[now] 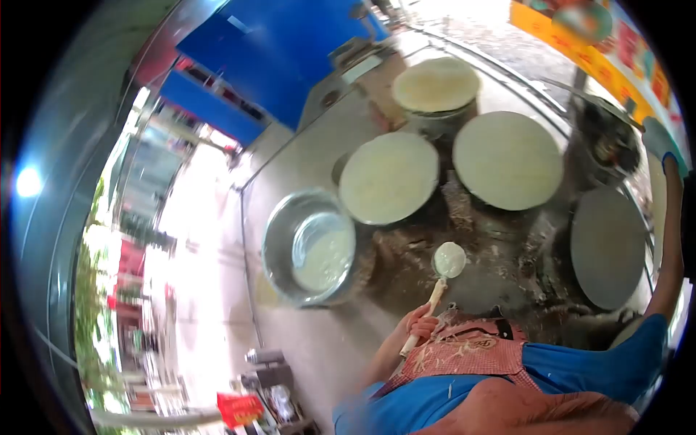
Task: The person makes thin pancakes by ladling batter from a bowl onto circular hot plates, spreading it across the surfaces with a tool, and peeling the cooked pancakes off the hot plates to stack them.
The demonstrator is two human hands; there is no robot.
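Note:
My left hand (419, 325) is wrapped round the pale handle of a ladle (439, 290), whose cup is full of whitish batter (450, 259). The ladle is over the dark worktop, close to the apron. At the far right my right arm stretches out, and my right hand (658, 141) wears a pale blue glove. It meets the end of a long, thin tool (600, 104); its fingers are hard to make out. Nearest this arm is a bare round griddle (607, 248). Left of the ladle stands a metal pot (272, 254) with batter in it.
Three round griddles are covered with pale batter sheets: one left (389, 178), one right (507, 161) and one at the back (436, 85). A dark container (607, 138) stands by the right edge. Blue panels (290, 51) rise behind; a red packet (240, 409) lies lower left.

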